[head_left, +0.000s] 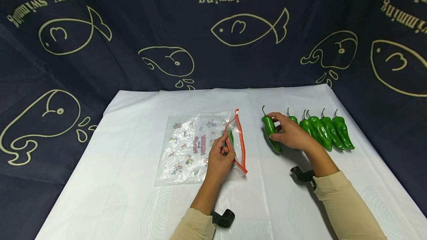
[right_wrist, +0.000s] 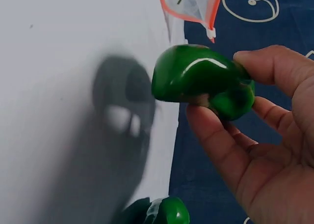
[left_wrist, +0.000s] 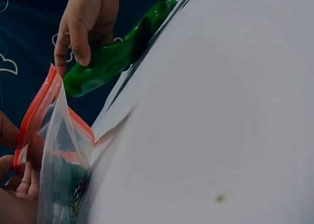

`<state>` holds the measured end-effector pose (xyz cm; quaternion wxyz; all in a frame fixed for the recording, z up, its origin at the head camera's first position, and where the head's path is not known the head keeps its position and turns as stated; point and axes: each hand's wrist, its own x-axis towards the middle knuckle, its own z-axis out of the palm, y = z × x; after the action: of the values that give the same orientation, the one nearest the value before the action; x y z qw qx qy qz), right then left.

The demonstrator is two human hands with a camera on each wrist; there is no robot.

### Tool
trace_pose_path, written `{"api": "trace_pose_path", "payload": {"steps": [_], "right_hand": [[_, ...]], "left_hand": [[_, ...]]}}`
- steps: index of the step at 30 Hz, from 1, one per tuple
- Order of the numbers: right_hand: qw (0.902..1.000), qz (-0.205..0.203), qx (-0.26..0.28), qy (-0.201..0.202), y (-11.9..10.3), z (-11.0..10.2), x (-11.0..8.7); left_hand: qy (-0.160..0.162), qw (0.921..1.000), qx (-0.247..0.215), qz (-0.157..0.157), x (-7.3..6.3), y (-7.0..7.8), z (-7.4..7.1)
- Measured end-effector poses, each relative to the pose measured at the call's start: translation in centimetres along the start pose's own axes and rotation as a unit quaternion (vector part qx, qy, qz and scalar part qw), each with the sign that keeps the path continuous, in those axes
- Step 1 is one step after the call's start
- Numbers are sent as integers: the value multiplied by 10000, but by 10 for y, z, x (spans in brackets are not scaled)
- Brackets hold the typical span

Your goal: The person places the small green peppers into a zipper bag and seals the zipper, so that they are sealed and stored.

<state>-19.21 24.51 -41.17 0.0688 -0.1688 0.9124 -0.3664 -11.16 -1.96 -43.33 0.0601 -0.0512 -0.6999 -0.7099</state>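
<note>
A clear zip bag with a red-orange zip edge and small printed figures lies flat on the white table. My left hand pinches the bag's upper edge near the zip, and the mouth gapes toward the right. Something green shows through the plastic inside the bag. Between the thumb and fingers of my right hand is a glossy green pepper. In the right wrist view this pepper is lifted clear of the table, its shadow falling beside it.
To the right of my right hand, several more green peppers lie side by side in a row, stems pointing away. A dark blue cloth with fish and whale drawings hangs behind the white table.
</note>
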Motion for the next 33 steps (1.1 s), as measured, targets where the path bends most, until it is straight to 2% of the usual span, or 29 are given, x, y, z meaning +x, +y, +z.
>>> {"api": "trace_pose_path", "payload": {"steps": [16,26,33], "right_hand": [[9970,345,684,67,-4,5,1],[9930,274,1150,53,-11,13,2],[9857,234,1668,51,-15,18,6]], "left_hand": [[-1,10000,75,34,0,0,0],[-26,10000,-61,-39,-1,1,0],[-43,10000,-55,-50,-1,1,0]]}}
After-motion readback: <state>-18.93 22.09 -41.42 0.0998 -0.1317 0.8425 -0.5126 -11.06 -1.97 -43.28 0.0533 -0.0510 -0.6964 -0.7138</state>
